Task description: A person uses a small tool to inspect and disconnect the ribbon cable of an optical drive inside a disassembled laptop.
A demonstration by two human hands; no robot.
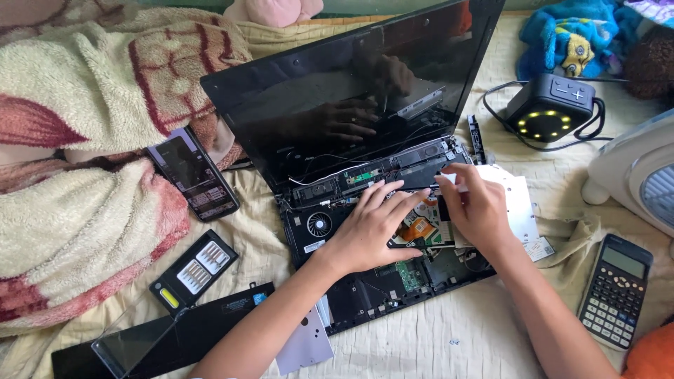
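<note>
Both forearms reach onto a bed (pixel 449 351) covered in a cream sheet, where an opened laptop (pixel 365 126) lies mid-bed. Left hand (pixel 368 224) rests flat, fingers spread, on its exposed boards; right hand (pixel 474 207) pinches something small, hidden by fingers. Blankets (pixel 77 140) crowd the left edge.

Glossy black laptop screen (pixel 365 77), fuzzy fleece blanket (pixel 77 140), matt plastic calculator (pixel 616 291)

Bright, even daylight, soft faint shadows, sharp focus — hands mirrored in the glossy laptop screen (pixel 351 77)
</note>
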